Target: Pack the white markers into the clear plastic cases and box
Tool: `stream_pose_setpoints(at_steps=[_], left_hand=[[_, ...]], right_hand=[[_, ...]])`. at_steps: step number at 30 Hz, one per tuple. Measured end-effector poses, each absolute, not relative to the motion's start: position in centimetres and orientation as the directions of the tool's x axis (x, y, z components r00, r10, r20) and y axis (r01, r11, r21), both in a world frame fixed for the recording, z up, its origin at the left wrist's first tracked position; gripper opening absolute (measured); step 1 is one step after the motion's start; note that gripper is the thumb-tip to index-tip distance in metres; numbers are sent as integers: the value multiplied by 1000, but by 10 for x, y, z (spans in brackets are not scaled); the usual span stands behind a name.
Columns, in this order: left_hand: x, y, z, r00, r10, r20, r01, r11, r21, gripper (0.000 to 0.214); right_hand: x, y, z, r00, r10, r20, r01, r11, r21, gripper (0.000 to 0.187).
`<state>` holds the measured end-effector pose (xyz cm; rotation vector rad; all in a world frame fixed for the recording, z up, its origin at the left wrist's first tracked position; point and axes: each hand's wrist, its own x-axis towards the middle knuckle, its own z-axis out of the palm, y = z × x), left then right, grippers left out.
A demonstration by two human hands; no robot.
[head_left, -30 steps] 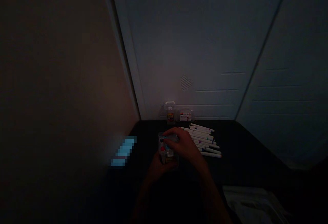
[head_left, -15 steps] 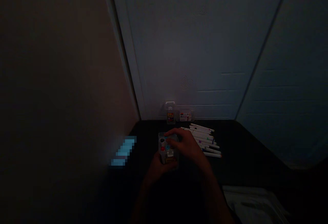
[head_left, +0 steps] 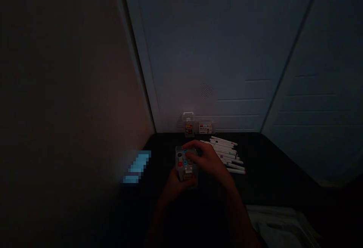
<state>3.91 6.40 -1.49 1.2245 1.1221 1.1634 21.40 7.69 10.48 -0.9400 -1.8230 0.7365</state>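
Observation:
My left hand (head_left: 177,183) is wrapped around the lower part of a clear plastic marker case (head_left: 188,172), which stands upright near the middle of the table. Several markers are upright inside it, their ends showing at the top: one red (head_left: 180,164), one dark (head_left: 179,155), one light blue (head_left: 185,163). Over the case's open top reaches my right hand (head_left: 205,157), with thumb and index finger closed around a blue-ended marker (head_left: 185,151) at the back. The palm and fingers hide the case's right rear part. To the right lies a loose pile of white markers (head_left: 227,151).
Against the wall stand a clear case with a label (head_left: 188,129) and a lower clear box (head_left: 205,128). A bright pixelated patch (head_left: 137,168) is at the left. A pale tray-like item (head_left: 280,221) is at the lower right. The room is dim.
My right hand has lifted very slightly, and a little more of the blue marker end shows between its fingers. The left hand and the case hold their place.

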Motion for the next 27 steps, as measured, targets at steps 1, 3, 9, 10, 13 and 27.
stream_pose_setpoints(at_steps=[1,3,9,10,13,27], left_hand=[[39,64,-14,93,996,10,-37,-7,999,73],[39,64,-14,108,994,16,-38,-12,999,72],[38,65,-17,59,998,-19,-15,20,1000,74],[38,65,-18,60,998,-14,-21,15,1000,75],[38,64,-17,69,998,-9,-20,11,1000,76],[40,62,-8,58,998,-9,-8,10,1000,71]], right_hand=[[214,77,105,-278,843,461,287,531,-797,23],[214,76,105,-277,841,466,286,535,-795,23],[213,76,107,-278,855,437,297,509,-808,23],[214,76,106,-278,855,438,297,510,-808,23],[214,76,105,-278,851,446,300,518,-801,23],[212,78,104,-267,806,527,340,591,-731,15]])
